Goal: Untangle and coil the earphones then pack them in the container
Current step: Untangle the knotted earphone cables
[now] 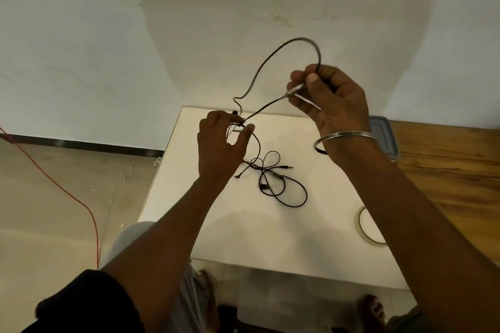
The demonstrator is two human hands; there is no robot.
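Earphones (263, 186) with a thin black cable lie partly on the white tabletop (311, 249), where the loose end makes a small tangle of loops near the middle. The rest of the cable goes up to both hands. The left hand (221, 143) is above the far left part of the tabletop, and its curled thumb and fingers pinch the cable at a knot. The right hand (332, 100) is raised higher and to the right. Its fingers are curled round the cable and a silver part of it, and a wide arc of cable stands above this hand. A metal bangle (345, 136) is on the right wrist. The grey lidded container (384, 138) stands just behind this wrist, partly hidden. A tape roll (361, 227) lies near the right forearm.
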